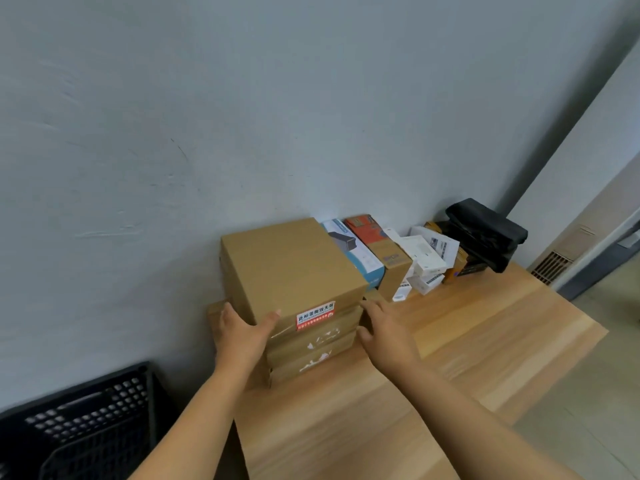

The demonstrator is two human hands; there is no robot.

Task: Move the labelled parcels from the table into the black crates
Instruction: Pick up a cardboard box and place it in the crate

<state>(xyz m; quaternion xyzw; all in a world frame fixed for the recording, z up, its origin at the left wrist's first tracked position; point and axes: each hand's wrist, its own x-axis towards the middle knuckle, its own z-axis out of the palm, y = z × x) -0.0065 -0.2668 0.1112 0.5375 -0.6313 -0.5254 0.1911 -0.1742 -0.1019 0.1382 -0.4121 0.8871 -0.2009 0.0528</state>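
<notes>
Cardboard stack sat untouched on the worktop, crate looked empty; my left hand pressed it flat, right hand hovered, grip wide.

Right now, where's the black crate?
In the head view the black crate sits bottom left, below the table edge against the wall, left of the left hand.

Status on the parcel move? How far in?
Done: nothing visibly; what shows of the black crate holds no parcel. In hand: left hand on the cardboard box stack, right hand beside it. Left: that stack and the small boxes behind.
</notes>
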